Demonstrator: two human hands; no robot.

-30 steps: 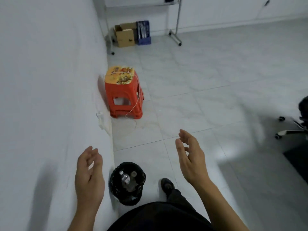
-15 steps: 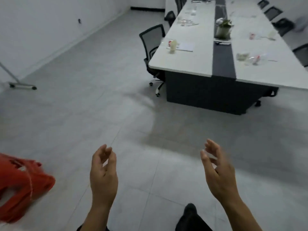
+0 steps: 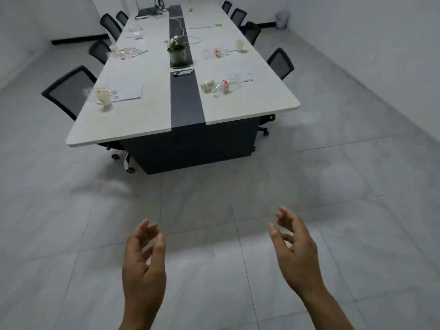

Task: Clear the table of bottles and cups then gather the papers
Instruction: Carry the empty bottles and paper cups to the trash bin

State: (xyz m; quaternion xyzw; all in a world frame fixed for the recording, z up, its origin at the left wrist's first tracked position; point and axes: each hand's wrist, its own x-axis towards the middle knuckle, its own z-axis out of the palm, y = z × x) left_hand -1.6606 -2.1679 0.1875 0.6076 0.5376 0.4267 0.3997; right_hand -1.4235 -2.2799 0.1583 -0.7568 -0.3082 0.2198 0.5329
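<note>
Moved: view now faces the counter [image 3: 147, 120] squarely, closer than before | Hands: left hand [image 3: 142, 256], right hand [image 3: 297, 248], fingers [image 3: 148, 228] loosely curled, holding nothing | Remaining on counter, well apart from hands: paper cups [image 3: 104, 97], plastic bottles [image 3: 223, 86], papers [image 3: 129, 91] | Progress: clearing unfinished, papers ungathered

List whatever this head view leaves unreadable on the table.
Head view:
- Table, far end: things too small and blurred to name.
- Near-left cup: motion blur; whether a clear bottle lies beside it is unclear.
- Paper beside it: print too small to read.
- Left chair: seat hidden under the tabletop.
</note>
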